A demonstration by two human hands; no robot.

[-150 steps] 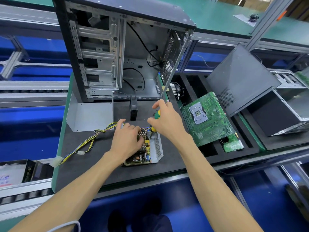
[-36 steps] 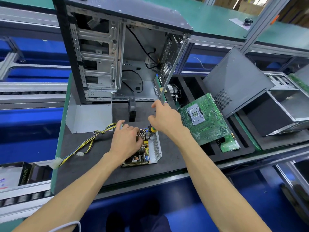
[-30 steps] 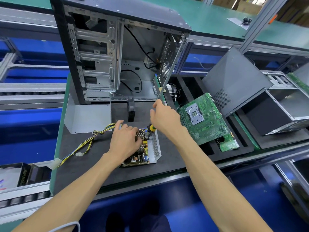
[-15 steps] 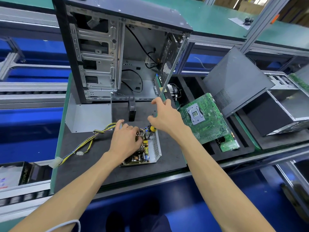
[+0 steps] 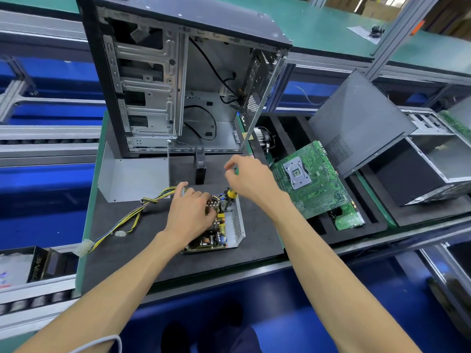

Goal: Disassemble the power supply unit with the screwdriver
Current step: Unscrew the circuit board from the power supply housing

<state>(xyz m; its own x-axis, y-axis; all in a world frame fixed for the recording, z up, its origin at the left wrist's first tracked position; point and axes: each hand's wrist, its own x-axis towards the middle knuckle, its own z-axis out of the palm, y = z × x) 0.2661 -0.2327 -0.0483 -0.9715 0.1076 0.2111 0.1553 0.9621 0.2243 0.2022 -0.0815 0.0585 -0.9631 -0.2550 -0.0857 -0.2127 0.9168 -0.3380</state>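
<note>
The opened power supply unit [image 5: 230, 231] lies on the black mat, its circuit board exposed inside a perforated metal tray. My left hand [image 5: 190, 212] rests on top of the board and its fingers grip the components near the far end. My right hand [image 5: 248, 179] holds the green and yellow screwdriver [image 5: 231, 193] upright, tip down into the unit's far right corner. A bundle of yellow and black cables [image 5: 127, 217] runs from the unit to the left.
An empty computer case [image 5: 183, 80] stands upright behind the unit, with a grey metal cover [image 5: 132, 178] leaning at its base. A green motherboard [image 5: 311, 179] lies in a foam tray to the right, beside a black side panel [image 5: 356, 121].
My right hand has shifted slightly on the screwdriver handle, its fingers moving round the top. The left hand and the unit stay where they were.
</note>
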